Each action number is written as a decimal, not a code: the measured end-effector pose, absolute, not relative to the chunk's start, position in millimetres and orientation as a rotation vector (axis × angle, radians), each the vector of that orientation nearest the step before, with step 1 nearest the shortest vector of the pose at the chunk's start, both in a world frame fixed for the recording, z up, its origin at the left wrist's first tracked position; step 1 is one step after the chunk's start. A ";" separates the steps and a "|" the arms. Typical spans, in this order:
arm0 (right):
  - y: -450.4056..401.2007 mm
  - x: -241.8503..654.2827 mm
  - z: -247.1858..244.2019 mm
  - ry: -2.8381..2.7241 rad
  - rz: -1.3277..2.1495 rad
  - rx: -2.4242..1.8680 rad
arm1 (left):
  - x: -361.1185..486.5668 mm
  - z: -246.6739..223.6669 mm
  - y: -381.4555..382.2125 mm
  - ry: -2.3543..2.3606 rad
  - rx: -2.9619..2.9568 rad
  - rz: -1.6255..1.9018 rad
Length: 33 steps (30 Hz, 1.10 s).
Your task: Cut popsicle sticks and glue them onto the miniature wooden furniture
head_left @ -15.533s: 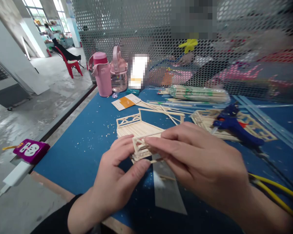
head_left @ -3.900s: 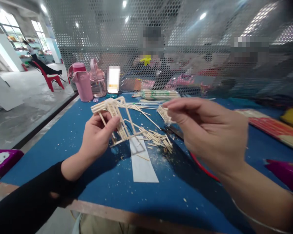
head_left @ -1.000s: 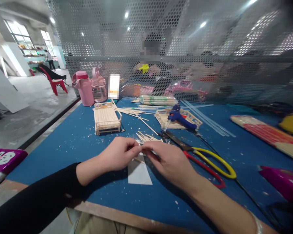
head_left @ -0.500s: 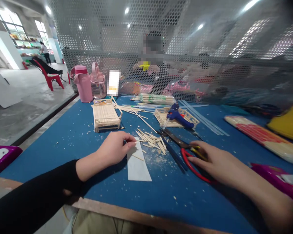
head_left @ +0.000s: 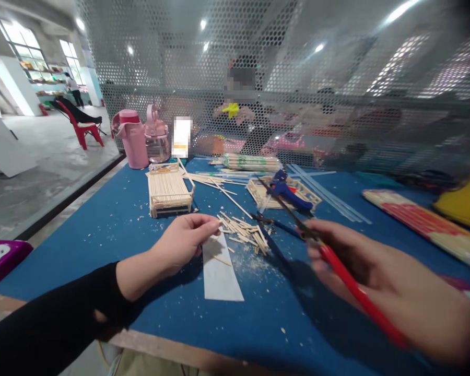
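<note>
My left hand (head_left: 190, 235) is closed in a pinch over a strip of white paper (head_left: 221, 277). Between its fingertips shows the pale end of a short wooden stick (head_left: 220, 223); the rest is hidden. A thin stick (head_left: 222, 260) lies on the paper. My right hand (head_left: 360, 266) grips scissors (head_left: 342, 271) with red handles, raised above the table, their blades pointing forward and left. Cut stick pieces (head_left: 245, 231) are heaped between the hands. Beside them lie dark-handled pliers (head_left: 276, 243). A blue glue gun (head_left: 292, 196) rests on a small stick-built frame (head_left: 254, 193).
A miniature bed of sticks (head_left: 170, 190) stands left of centre. Behind are a pink thermos (head_left: 133, 143), a clear pink-lidded bottle (head_left: 156, 141) and bundled sticks (head_left: 253, 162). Clear glue sticks (head_left: 329, 196) and a red-printed packet (head_left: 419, 222) lie right. A perforated metal screen (head_left: 160, 68) closes the back.
My right hand has lifted the scissors off the table and turned them in its grip. The left hand stays near the paper, still pinching.
</note>
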State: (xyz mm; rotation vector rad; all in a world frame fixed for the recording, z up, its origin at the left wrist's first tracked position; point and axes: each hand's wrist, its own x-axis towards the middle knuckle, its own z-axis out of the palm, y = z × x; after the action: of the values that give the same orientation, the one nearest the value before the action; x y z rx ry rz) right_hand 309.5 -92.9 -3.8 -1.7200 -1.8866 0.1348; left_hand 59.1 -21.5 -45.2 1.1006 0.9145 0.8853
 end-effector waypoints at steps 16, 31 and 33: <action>-68.6 233.1 -39.0 -2.030 0.438 -1.369 | 60.0 -47.6 -27.7 0.694 1.008 1.073; -71.3 230.4 -41.1 -2.114 0.302 -1.223 | 63.1 -48.2 -37.3 0.741 0.924 1.117; -71.5 230.8 -41.9 -2.113 0.286 -1.202 | 63.1 -47.3 -38.3 0.734 0.960 1.114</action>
State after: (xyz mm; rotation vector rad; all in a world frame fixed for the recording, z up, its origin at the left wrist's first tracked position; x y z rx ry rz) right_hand 230.8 -71.5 -41.9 -1.2023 -2.1125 0.2856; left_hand 63.1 -38.3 -47.3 0.9604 0.7339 1.1137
